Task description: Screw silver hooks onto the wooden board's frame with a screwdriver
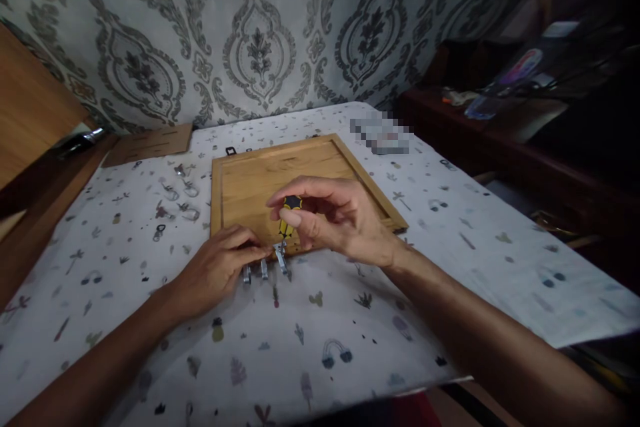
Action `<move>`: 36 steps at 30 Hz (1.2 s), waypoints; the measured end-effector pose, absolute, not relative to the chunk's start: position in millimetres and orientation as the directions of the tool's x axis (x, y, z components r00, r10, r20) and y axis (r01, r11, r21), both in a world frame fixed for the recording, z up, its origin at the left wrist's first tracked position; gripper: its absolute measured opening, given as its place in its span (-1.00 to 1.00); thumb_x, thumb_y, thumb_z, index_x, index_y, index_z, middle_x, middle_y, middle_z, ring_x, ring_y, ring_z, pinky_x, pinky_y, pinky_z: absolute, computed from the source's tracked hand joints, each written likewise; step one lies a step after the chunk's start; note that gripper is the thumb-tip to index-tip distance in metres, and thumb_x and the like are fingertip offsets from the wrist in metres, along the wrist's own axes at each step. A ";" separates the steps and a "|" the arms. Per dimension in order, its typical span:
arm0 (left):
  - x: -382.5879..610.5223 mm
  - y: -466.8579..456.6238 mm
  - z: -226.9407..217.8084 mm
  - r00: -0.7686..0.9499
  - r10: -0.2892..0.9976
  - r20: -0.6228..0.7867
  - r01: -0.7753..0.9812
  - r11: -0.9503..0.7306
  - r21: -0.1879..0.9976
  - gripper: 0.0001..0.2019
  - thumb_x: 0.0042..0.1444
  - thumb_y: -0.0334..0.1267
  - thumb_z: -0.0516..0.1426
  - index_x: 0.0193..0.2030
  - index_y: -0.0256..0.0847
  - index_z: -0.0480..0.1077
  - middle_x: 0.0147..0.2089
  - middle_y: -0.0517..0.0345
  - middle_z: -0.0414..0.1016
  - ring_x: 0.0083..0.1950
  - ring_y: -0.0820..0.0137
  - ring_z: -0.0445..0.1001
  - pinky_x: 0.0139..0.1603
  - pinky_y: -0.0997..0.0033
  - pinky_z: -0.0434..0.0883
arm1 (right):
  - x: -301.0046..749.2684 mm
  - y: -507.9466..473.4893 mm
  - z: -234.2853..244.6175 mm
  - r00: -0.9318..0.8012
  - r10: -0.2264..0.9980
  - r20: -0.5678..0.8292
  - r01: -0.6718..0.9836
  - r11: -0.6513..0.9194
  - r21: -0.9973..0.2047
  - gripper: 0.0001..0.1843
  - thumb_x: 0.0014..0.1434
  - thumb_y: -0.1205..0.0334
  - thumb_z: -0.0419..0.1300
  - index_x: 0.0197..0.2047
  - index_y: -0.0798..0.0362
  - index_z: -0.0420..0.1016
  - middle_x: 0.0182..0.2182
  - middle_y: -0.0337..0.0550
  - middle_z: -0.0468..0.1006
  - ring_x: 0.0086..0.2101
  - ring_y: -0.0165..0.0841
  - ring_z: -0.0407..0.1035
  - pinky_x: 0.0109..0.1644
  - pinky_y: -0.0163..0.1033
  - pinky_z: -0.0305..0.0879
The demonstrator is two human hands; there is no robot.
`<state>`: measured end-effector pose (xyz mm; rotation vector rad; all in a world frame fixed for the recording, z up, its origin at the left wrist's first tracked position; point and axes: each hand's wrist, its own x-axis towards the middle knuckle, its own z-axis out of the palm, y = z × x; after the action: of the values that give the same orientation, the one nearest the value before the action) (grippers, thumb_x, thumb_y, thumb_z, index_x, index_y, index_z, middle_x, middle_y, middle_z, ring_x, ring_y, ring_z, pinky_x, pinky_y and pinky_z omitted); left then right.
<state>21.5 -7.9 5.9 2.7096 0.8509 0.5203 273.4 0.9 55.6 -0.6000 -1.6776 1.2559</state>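
Observation:
In my right hand [333,220] is a short screwdriver [287,221] with a yellow and black handle, gripped between thumb and fingers and held nearly upright. Its tip points down at a silver metal clip [281,257] on the near edge of a framed wooden board [280,177]. Two more metal clips [264,269] hang along that edge to the left. My left hand [217,265] rests at the board's near left corner, its thumb and fingers closed together close beside the clips. What lies between its fingertips is hidden.
Several loose metal clips [180,193] lie left of the board on the patterned tablecloth [310,360]. A brown cardboard piece [150,143] is at the back left, and a blurred-out item [383,133] at the back right. A clear plastic bottle [505,80] lies on the dark furniture at right.

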 end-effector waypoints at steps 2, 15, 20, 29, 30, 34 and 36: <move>21.0 -7.7 5.5 0.768 0.581 0.271 0.492 -0.805 0.331 -0.55 0.42 -0.52 -0.02 0.19 -0.06 0.58 -0.03 0.02 0.58 0.00 0.25 0.54 0.01 0.22 0.53 | 272.3 1.5 55.5 -0.435 0.798 0.416 -0.127 0.403 -0.906 -0.72 0.29 0.08 0.37 -0.11 0.15 0.56 -0.40 -0.22 0.55 -0.56 -0.54 0.34 -0.52 -0.40 0.31; 23.8 -6.0 -1.5 0.751 0.587 0.301 0.501 -0.804 0.319 -0.55 0.40 -0.53 -0.03 0.13 -0.09 0.61 -0.10 0.02 0.55 -0.07 0.25 0.52 -0.05 0.25 0.52 | 264.3 -3.6 51.1 -0.264 0.814 0.517 0.010 0.538 -0.843 -0.52 0.14 -0.13 0.49 -0.39 0.03 0.39 -0.57 -0.39 0.32 -0.59 -0.52 0.24 -0.54 -0.37 0.20; 23.8 -5.0 3.1 0.774 0.558 0.298 0.485 -0.826 0.287 -0.58 0.38 -0.55 -0.01 0.11 -0.14 0.60 -0.14 0.05 0.54 -0.11 0.27 0.53 -0.10 0.28 0.49 | 265.7 -5.3 51.0 -0.303 0.837 0.456 -0.029 0.470 -0.882 -0.53 0.16 -0.18 0.45 -0.28 0.07 0.50 -0.46 -0.27 0.45 -0.54 -0.49 0.34 -0.53 -0.36 0.33; 24.7 -3.0 5.4 0.773 0.537 0.337 0.458 -0.841 0.290 -0.58 0.42 -0.54 -0.04 0.06 -0.15 0.61 -0.13 0.04 0.56 -0.12 0.31 0.52 -0.12 0.33 0.48 | 268.0 -5.2 47.7 -0.090 0.847 0.524 -0.040 0.522 -0.852 -0.58 0.25 -0.16 0.38 -0.28 0.04 0.48 -0.42 -0.25 0.51 -0.59 -0.52 0.38 -0.61 -0.41 0.35; 24.9 -3.2 5.4 0.773 0.537 0.337 0.457 -0.840 0.292 -0.58 0.42 -0.54 -0.05 0.07 -0.15 0.61 -0.13 0.04 0.56 -0.12 0.31 0.51 -0.11 0.33 0.48 | 267.8 -4.8 47.3 -0.096 0.848 0.522 -0.032 0.521 -0.853 -0.58 0.26 -0.16 0.38 -0.27 0.04 0.48 -0.42 -0.25 0.51 -0.59 -0.52 0.39 -0.61 -0.41 0.35; 25.1 -3.3 6.6 0.775 0.542 0.326 0.456 -0.836 0.304 -0.57 0.41 -0.56 -0.04 0.09 -0.14 0.59 -0.12 0.05 0.56 -0.11 0.31 0.52 -0.10 0.32 0.48 | 266.9 -3.7 43.4 -0.127 0.844 0.521 0.012 0.526 -0.850 -0.59 0.28 -0.15 0.36 -0.26 0.05 0.49 -0.39 -0.20 0.54 -0.56 -0.51 0.40 -0.59 -0.41 0.36; 25.1 -3.2 7.5 0.773 0.546 0.324 0.457 -0.833 0.311 -0.58 0.38 -0.57 -0.03 0.09 -0.17 0.59 -0.13 0.05 0.56 -0.10 0.30 0.52 -0.10 0.31 0.48 | 267.2 -3.9 41.0 -0.138 0.843 0.519 0.042 0.529 -0.848 -0.60 0.30 -0.15 0.34 -0.26 0.05 0.49 -0.38 -0.19 0.54 -0.55 -0.50 0.41 -0.57 -0.41 0.38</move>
<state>25.1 -3.2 7.5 2.7523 0.7890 0.6012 267.2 -3.9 41.0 -0.7808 -1.5666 0.8318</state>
